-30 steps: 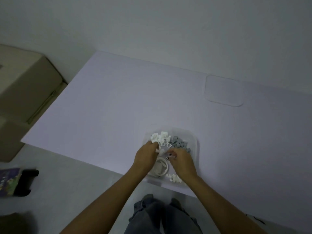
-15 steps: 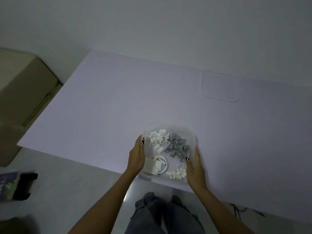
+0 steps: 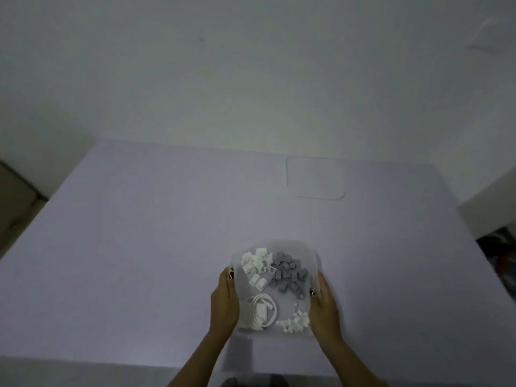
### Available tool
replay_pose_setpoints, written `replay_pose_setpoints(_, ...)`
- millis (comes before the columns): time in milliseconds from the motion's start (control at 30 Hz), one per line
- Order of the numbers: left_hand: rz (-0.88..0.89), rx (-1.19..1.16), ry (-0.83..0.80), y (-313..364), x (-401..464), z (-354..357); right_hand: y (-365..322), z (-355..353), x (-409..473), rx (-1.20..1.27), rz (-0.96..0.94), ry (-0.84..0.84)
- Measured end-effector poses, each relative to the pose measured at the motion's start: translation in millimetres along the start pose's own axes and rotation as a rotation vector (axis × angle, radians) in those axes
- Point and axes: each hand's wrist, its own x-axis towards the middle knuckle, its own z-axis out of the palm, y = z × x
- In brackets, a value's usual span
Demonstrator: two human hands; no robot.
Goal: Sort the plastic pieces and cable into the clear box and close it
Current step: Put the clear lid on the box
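A clear box [image 3: 282,243] sits near the front of the pale sheet, lidless. Inside it lie white plastic pieces [image 3: 255,263] at the back left, grey plastic pieces [image 3: 290,275] at the back right, a coiled white cable [image 3: 259,312] at the front left and more white pieces [image 3: 294,322] at the front right. My left hand [image 3: 224,300] grips the box's left wall, thumb over the rim. My right hand [image 3: 325,305] grips the right wall the same way. The clear lid [image 3: 317,178] lies flat on the sheet, far behind the box to the right.
The pale lilac sheet [image 3: 139,247] covers the surface under everything. A white wall rises behind it. A cardboard box [image 3: 14,202] shows at the left edge, dark clutter [image 3: 502,261] at the right edge.
Both hands left the pieces inside the box and took hold of its two side walls. The view has tilted up and shifted since then.
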Motion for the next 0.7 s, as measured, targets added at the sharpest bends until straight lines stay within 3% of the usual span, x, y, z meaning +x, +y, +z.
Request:
replay_pose_setpoints(300, -0.024, -0.043, -0.068, 34, 42, 98, 17, -66, 87, -0.046, 0.029, 0.068)
replay_pose_setpoints(700, -0.012, -0.062, -0.073, 54, 74, 133, 13, -81, 128, -0.074, 0.025, 0.084)
